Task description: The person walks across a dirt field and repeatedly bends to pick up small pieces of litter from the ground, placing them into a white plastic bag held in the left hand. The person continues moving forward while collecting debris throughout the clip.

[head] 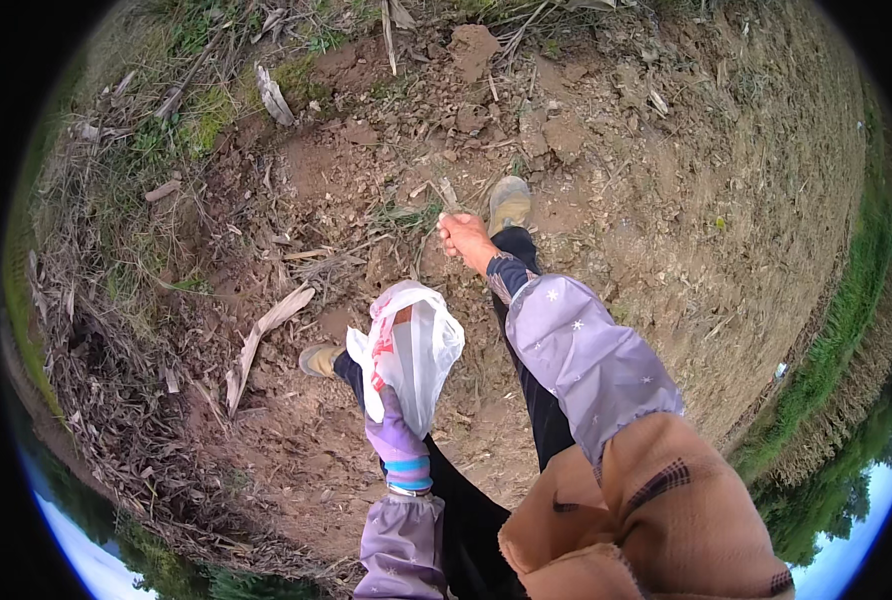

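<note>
My left hand [392,429], in a purple glove with a blue-striped cuff, grips a thin white plastic bag [423,360] with red print. The bag hangs partly open between my legs, and a brown patch shows at its mouth. Most of the fingers are hidden by the plastic. Further forward, my bare right hand [462,236] is held near my right shoe [510,202], its fingers curled together. A pale dry leaf fragment [447,193] shows just beyond the fingertips; whether the fingers hold it cannot be told.
Crumbly brown soil [326,442] lies underfoot. A long dry husk [266,337] is near my left shoe [320,360]. Heaped dry stalks and leaves [131,435] line the left, a broken stalk piece [272,96] the front. A green grass strip [851,315] runs along the right.
</note>
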`<state>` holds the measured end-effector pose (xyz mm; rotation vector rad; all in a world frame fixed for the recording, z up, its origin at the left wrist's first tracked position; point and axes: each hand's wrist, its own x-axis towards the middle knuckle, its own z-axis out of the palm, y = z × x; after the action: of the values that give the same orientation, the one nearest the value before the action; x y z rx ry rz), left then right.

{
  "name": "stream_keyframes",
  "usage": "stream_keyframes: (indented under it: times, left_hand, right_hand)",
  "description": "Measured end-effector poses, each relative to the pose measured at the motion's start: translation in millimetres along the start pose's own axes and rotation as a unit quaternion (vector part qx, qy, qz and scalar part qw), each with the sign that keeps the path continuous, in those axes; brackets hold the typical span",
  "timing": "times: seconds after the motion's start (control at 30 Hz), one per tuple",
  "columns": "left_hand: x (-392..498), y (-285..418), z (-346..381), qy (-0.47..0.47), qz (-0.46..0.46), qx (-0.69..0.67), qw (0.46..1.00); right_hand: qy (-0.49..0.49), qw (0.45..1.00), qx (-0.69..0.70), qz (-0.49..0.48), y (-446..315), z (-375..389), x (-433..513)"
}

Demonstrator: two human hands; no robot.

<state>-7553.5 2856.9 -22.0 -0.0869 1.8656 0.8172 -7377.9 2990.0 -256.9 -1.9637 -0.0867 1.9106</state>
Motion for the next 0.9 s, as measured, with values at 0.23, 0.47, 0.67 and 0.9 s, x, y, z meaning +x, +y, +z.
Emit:
stream_keyframes:
  times: [0.23,0.47,0.67,0.9]
  left_hand:
    - [-5,3,34,-0.043,-0.01,0.023,0.999]
    - [-16,15,63,-0.045,0.006,0.072,0.996]
    - [-26,37,117,-0.067,0.042,0.161,0.984]
    - [-40,95,215,-0.106,0.109,0.212,0.965]
  right_hand:
    - [0.087,0.996,-0.004,-0.011,-19,-59,35]
    - [-0.114,0.988,0.085,0.057,-16,-83,-47]
    - [-0.161,0.966,0.188,0.069,-35,-109,-100]
    - [-0.093,0.955,0.282,0.028,-55,-189,-104]
